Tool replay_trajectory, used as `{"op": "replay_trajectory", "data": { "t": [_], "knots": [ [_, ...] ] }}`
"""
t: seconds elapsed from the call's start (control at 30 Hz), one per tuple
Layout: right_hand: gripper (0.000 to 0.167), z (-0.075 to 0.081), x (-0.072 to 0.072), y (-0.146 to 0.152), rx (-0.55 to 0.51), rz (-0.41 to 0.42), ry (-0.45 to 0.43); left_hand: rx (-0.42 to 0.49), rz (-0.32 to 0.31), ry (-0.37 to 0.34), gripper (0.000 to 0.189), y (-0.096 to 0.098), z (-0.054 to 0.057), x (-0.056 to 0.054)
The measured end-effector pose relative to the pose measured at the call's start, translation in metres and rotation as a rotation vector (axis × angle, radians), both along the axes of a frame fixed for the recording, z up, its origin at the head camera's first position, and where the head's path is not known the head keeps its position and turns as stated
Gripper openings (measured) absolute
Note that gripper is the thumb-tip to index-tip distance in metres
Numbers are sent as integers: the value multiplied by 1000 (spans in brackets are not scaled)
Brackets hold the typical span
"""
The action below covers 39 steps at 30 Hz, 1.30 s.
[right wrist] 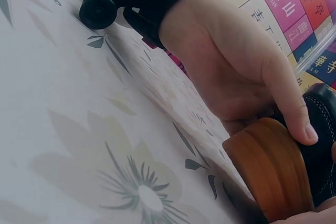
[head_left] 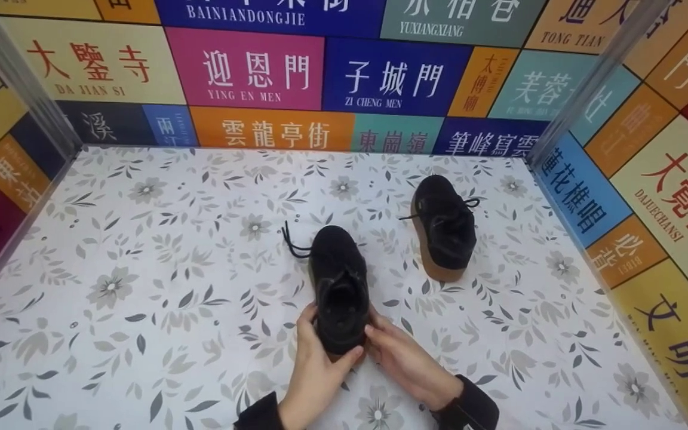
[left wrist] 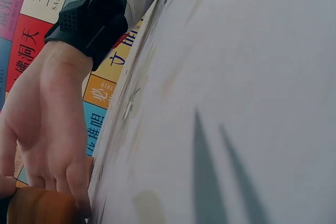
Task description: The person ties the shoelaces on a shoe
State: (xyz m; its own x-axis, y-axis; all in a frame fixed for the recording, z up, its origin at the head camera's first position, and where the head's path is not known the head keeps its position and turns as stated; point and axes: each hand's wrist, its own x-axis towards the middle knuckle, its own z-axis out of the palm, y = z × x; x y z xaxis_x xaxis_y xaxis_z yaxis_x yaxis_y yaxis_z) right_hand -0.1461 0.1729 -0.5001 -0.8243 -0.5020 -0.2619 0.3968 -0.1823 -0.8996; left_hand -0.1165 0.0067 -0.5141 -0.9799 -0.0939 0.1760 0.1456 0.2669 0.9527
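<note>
A black low-cut shoe [head_left: 335, 254] with a brown sole is held by both hands in the head view, its toe pointing away and its heel near me. My left hand [head_left: 315, 367] grips the heel, fingers along the left side and thumb across the back. On the right side my right hand [head_left: 407, 363] holds the shoe, thumb near the heel and fingers partly hidden. The brown sole [right wrist: 270, 169] shows at the heel in the right wrist view, with the left thumb on the black upper. A matching shoe [head_left: 444, 230] stands behind to the right, its laces loose.
White cloth with grey flowers and leaves [head_left: 159, 263] covers the table. Upright panels with colourful lettered blocks [head_left: 254, 77] close off the back and both sides. Clear corner posts [head_left: 589, 83] stand where the panels meet.
</note>
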Motion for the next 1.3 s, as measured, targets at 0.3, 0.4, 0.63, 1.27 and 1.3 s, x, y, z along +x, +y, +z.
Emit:
{"op": "replay_trajectory", "data": {
  "t": [0.3,0.4,0.63,1.27,1.3],
  "knots": [
    [71,-2,1,1,8,15,10,-8,-26,-33,92,-1,2,2],
    [72,-1,1,0,4,24,11,-19,-37,-58,92,-2,4,3],
    [73,4,2,1,54,22,-6,-53,-75,-103,91,-5,5,1],
    [49,31,-48,0,299,-261,225,-64,-109,-116,43,-50,50,-60],
    [45,31,-52,-2,312,-279,223,-60,-102,-110,37,-50,50,-66]
  ]
}}
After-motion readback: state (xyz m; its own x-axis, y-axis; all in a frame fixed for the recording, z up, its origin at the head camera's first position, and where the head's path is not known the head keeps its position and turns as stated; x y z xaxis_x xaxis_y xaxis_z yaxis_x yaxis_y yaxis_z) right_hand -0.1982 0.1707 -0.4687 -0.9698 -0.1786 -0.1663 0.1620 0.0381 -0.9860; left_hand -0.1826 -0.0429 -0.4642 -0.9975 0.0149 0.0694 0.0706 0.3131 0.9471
